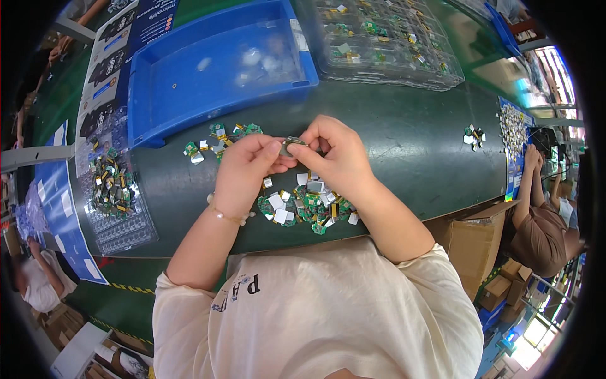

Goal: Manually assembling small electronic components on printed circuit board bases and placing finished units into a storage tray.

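Item: one small greenish part [291, 143], held in the air at my fingertips, above the near side of the dark green table [423, 151]; its exact kind was too small to tell.

Left hand [255, 158]: mine, thumb and fingers drawn together, pinching the part from the left; beaded bracelet [228, 216] at the wrist.

Right hand [334, 151]: mine, thumb and bent forefinger closed upon the same part from the right. Whether either palm held anything more, I could not tell.

Heap [309, 203]: green circuit boards with silver-white squares and yellow strips, just below my hands, toward my body.

Smaller cluster [217, 140]: similar boards, beyond my left hand, near the blue bin.

Blue bin [189, 82]: shallow, at the far left; few small bits inside.

Clear compartment trays [404, 79]: stacked, far right of the bin, with boards in the compartments.

Clear moulded tray [123, 235]: at my left, boards piled upon it.

Small group of pieces [473, 137]: well apart, to my right.
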The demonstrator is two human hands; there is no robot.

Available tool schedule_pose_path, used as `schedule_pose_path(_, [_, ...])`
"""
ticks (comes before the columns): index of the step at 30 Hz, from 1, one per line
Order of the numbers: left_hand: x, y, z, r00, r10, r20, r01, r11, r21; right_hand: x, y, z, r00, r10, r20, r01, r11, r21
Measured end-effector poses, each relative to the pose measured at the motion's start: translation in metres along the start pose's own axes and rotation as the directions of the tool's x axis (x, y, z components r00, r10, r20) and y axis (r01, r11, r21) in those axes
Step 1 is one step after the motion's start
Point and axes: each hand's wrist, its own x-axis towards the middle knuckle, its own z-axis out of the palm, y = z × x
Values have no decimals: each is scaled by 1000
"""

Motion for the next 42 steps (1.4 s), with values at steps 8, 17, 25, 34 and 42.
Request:
schedule_pose_path(8, [-5,-3,0,955,286,80,-290,956,45,0,4,-1,1000,-28,10,28,999,-46])
schedule_pose_path(17, [-7,-2,4,948,318,13,-315,935,160,4,7,0,991,120,50,-127,976,179])
schedule_pose_path(25, [1,1,-3,998,54,36,-45,978,-204,7,3,-2,856,-512,-76,448,807,-386])
schedule_pose_path(34, [0,-2,-3,989,145,12,-142,982,-120,8,2,-4,843,-527,-104,434,782,-447])
schedule_pose_path(42, [0,-5,0,966,258,3,-258,966,-8,8,6,-5,868,-492,-60,414,786,-459])
